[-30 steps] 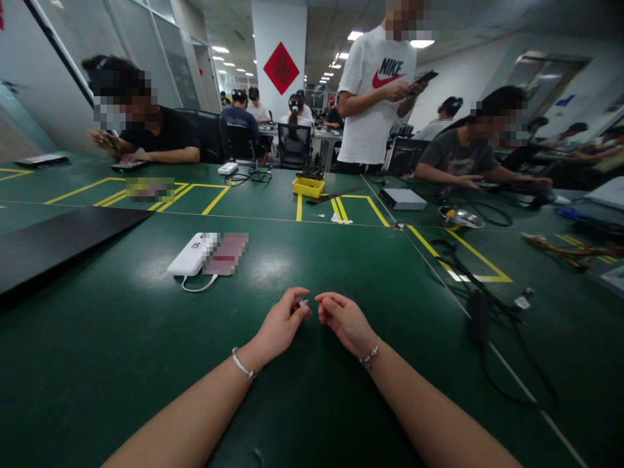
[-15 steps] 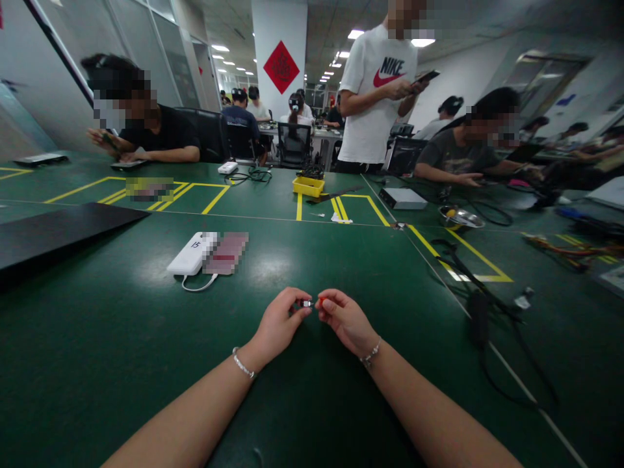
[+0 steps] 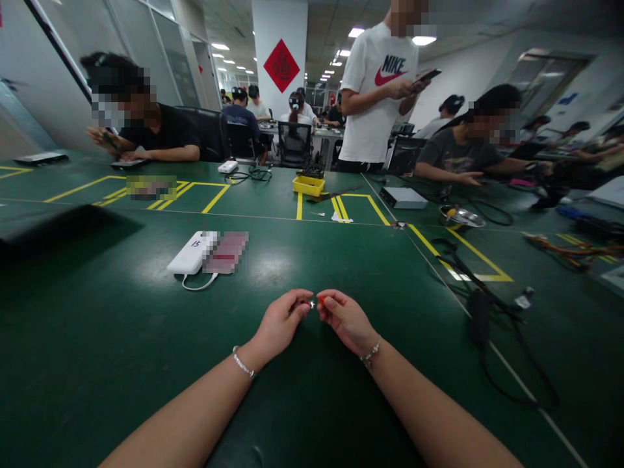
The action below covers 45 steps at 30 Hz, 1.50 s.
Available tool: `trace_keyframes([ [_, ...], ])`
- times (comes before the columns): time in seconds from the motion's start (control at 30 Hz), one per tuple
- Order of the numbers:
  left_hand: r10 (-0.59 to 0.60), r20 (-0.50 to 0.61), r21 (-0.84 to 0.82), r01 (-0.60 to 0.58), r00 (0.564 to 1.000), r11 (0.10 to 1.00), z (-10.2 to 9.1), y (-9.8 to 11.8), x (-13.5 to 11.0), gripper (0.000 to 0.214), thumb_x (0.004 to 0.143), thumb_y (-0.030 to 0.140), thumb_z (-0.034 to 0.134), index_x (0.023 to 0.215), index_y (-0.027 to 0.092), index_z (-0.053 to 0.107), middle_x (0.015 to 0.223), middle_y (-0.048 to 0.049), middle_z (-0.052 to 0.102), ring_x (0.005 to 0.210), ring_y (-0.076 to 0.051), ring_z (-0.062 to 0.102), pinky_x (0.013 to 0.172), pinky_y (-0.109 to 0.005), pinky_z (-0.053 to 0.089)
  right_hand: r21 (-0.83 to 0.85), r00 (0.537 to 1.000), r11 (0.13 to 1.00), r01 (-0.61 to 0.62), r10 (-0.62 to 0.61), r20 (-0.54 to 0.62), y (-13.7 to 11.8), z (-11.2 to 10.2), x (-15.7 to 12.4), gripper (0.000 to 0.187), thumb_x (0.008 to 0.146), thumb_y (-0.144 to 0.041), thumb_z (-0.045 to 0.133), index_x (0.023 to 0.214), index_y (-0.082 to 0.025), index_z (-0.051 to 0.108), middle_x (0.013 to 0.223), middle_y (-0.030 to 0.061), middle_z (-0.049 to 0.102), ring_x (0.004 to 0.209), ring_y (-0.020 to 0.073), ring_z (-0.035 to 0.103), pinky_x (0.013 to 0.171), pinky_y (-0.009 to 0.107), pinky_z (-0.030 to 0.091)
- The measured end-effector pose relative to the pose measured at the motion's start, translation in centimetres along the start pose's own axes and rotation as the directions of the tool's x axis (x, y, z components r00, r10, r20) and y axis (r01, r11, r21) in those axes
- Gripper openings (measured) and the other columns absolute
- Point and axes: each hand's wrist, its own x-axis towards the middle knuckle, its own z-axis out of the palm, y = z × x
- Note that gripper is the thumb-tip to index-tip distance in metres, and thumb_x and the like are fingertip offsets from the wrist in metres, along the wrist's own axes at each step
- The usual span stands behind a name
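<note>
My left hand (image 3: 281,323) rests on the green table (image 3: 121,338) with its fingertips pinched on a tiny silver part (image 3: 311,303). My right hand (image 3: 345,320) faces it, fingertips pinched on a tiny red piece (image 3: 320,299). The two small pieces touch or nearly touch between the fingertips. Both wrists wear thin bracelets. What the small pieces are is too small to tell.
A white power bank (image 3: 191,254) with a cable lies ahead left. A black cable and plug (image 3: 480,318) lie at right. Farther off are a yellow tray (image 3: 308,186), a grey box (image 3: 402,197) and a metal bowl (image 3: 461,218). People sit and stand around the tables.
My hands have drawn together, so the silver part and the red piece now meet between the fingertips. The dark panel at far left has slid mostly out of view.
</note>
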Motion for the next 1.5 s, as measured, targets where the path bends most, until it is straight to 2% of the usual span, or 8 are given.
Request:
trace_keyframes([
  [0.13,-0.071,0.026,-0.111,0.073,0.997,0.991,0.1,0.0,0.1,0.018,0.078,0.027,0.04,0.086,0.017,0.053,0.064,0.0022,0.052,0.059,-0.009,0.05,0.059,-0.023,0.041,0.008,1.0,1.0,0.014,-0.014,-0.003,0.0,0.1,0.0,0.016,0.062,-0.02,0.063,0.077,-0.019,0.059,0.07,-0.0005,0.058,0.058,0.0073,0.049,0.06,0.024,0.037],
  [0.4,-0.208,0.052,-0.353,0.213,0.977,0.911,0.1,-0.5,0.7,0.019,0.076,0.027,0.043,0.087,0.014,0.052,0.072,-0.0006,0.056,0.063,-0.01,0.053,0.062,-0.024,0.044,-0.004,1.0,1.0,0.006,-0.006,-0.006,-0.1,0.1,-0.1,0.018,0.062,-0.019,0.062,0.08,-0.017,0.06,0.074,0.0013,0.06,0.065,0.0085,0.052,0.065,0.025,0.039],
  [0.6,-0.212,0.054,-0.421,0.215,0.976,0.881,0.2,-0.7,0.8,0.02,0.075,0.029,0.045,0.087,0.014,0.051,0.07,0.0,0.055,0.063,-0.009,0.052,0.062,-0.024,0.044,-0.133,0.998,0.99,0.047,-0.054,-0.045,0.7,0.2,0.0,0.02,0.062,-0.023,0.062,0.081,-0.018,0.06,0.077,0.0014,0.059,0.066,0.0097,0.052,0.066,0.027,0.04],
  [0.77,-0.204,0.044,-0.41,0.204,0.978,0.889,0.3,-1.0,0.7,0.021,0.074,0.03,0.046,0.088,0.014,0.052,0.072,-0.0006,0.055,0.064,-0.01,0.052,0.062,-0.024,0.044,-0.197,0.988,0.976,0.091,-0.114,-0.104,0.9,0.5,0.1,0.017,0.061,-0.023,0.061,0.078,-0.019,0.057,0.073,-0.0011,0.058,0.062,0.0091,0.051,0.064,0.026,0.041],
  [0.93,-0.173,0.027,-0.294,0.173,0.985,0.94,0.4,-1.0,0.4,0.024,0.069,0.027,0.054,0.09,0.016,0.052,0.066,0.002,0.053,0.06,-0.008,0.05,0.057,-0.021,0.04,-0.252,0.978,0.961,0.114,-0.154,-0.143,0.8,0.7,0.1,0.015,0.061,-0.025,0.062,0.074,-0.018,0.056,0.07,-0.0014,0.058,0.062,0.0096,0.052,0.063,0.025,0.041],
  [1.27,-0.116,0.031,-0.244,0.12,0.993,0.962,0.6,-0.6,0.1,0.018,0.073,0.028,0.048,0.088,0.017,0.049,0.068,0.0009,0.055,0.064,-0.01,0.052,0.06,-0.023,0.041,-0.306,0.969,0.941,0.143,-0.196,-0.15,1.0,0.7,0.1,0.017,0.061,-0.028,0.061,0.075,-0.018,0.058,0.071,-0.0005,0.06,0.064,0.0107,0.053,0.063,0.026,0.042],
  [1.5,-0.128,-0.059,-0.141,0.119,0.99,0.983,0.7,-1.3,0.1,0.017,0.072,0.03,0.049,0.082,0.016,0.05,0.063,0.0024,0.053,0.057,-0.009,0.049,0.053,-0.021,0.038,-0.425,0.969,0.896,0.127,-0.203,-0.138,1.1,0.9,-0.2,0.029,0.068,-0.033,0.053,0.092,-0.019,0.06,0.089,0.0047,0.062,0.075,0.0152,0.056,0.072,0.032,0.044],
])
